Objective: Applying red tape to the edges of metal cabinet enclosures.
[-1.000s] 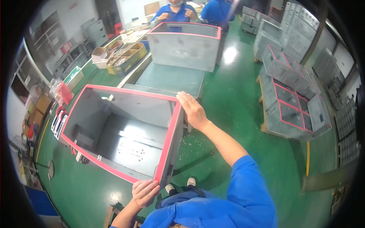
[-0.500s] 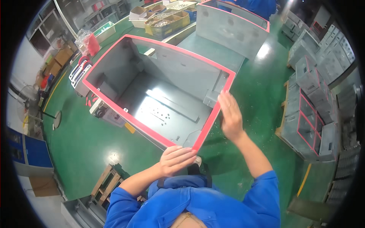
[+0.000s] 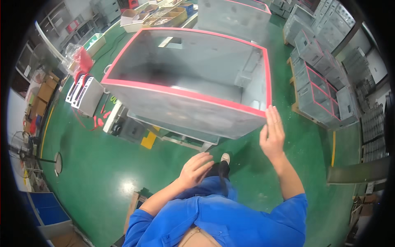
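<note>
A large grey sheet-metal cabinet [image 3: 177, 106] with pink strip along its open rim stands ahead of me, its opening facing up and its near side wall showing. My right hand [image 3: 273, 135] is open, fingers stretched out and the fingertips against the near right corner of the rim. Below the cabinet, in front of my body, my left hand [image 3: 197, 169] hangs apart from it, fingers loosely spread and holding nothing. Part of a bench frame [image 3: 185, 143] shows under the cabinet.
Another grey cabinet [image 3: 230, 20] stands beyond. Cardboard trays of small parts [image 3: 168, 18] lie at the far left. White machines [image 3: 84, 95] with red cables sit left of the bench. Stacked cabinets [image 3: 325, 88] on pallets line the right. Green floor [image 3: 94, 164] surrounds me.
The cabinet has turned, so its near wall faces me and less of its inside shows. My left hand has come off the rim; my right hand stays at the near right corner.
</note>
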Demonstrator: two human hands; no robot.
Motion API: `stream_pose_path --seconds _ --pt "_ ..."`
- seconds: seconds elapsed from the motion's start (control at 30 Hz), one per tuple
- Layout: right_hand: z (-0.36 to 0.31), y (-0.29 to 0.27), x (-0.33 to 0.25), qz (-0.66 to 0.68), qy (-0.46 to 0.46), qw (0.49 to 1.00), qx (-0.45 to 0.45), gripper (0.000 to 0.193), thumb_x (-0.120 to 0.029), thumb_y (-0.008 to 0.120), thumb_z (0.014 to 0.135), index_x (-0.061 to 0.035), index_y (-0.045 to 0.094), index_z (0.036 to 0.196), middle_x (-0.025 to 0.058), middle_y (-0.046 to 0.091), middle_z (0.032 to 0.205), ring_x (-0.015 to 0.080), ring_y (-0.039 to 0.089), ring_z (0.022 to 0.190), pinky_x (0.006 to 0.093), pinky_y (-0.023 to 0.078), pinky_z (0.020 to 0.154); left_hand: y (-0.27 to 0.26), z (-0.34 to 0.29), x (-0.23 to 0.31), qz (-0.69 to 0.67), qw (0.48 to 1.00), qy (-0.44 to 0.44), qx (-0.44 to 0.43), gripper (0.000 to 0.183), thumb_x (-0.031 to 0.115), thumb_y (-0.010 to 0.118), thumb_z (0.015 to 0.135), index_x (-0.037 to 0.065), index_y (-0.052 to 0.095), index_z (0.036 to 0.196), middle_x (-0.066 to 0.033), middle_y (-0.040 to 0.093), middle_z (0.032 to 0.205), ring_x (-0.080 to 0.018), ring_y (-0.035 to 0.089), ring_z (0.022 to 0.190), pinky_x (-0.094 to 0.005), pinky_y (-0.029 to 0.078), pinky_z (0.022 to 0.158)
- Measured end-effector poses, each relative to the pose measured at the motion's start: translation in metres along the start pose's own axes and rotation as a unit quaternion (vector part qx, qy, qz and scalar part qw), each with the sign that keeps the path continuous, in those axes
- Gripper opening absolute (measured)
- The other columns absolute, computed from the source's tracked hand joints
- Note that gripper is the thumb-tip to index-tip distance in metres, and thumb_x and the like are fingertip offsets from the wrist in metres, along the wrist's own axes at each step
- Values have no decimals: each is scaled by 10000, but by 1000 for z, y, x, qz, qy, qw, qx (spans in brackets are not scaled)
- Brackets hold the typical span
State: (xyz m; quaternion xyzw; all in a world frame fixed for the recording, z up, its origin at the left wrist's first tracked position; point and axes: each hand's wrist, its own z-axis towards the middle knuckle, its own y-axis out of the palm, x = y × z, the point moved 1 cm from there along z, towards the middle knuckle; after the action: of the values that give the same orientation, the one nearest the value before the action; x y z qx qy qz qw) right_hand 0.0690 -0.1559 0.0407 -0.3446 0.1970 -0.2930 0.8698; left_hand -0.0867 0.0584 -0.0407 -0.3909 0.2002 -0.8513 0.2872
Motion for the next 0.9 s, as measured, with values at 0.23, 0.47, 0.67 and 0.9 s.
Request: stream_pose_path --seconds 0.23,0.47,0.67,0.9 --pt "9 -18 -42 -59 50 992 -101 465 -69 512 776 63 410 1210 219 416 1255 362 379 1184 412 317 973 -78 -31 -42 14 997 -48 51 314 -63 624 643 17 599 945 -147 560 1038 -319 551 965 -379 462 787" --pt "62 -2 -6 13 136 957 -255 554 -230 433 871 70 253 1301 221 237 1372 325 210 1289 367 193 1043 -145 3 -89 83 981 -75 157 305 -92 581 683 20 607 965 -156 558 1038 -307 543 971 -366 437 813" --pt "133 72 98 -26 151 951 -268 652 -357 410 886 74 183 1320 222 165 1397 320 146 1310 370 160 1055 -212 49 -150 208 936 -65 278 293 -73 562 711 -6 582 996 -169 540 1053 -317 521 1000 -394 409 865" --pt "193 126 157 -83 214 934 -274 759 -513 342 872 67 164 1329 223 159 1397 315 130 1313 364 151 1060 -258 97 -210 65 890 -171 419 353 69 430 890 -55 403 1220 -156 465 1197 -225 436 1135 -333 329 960"
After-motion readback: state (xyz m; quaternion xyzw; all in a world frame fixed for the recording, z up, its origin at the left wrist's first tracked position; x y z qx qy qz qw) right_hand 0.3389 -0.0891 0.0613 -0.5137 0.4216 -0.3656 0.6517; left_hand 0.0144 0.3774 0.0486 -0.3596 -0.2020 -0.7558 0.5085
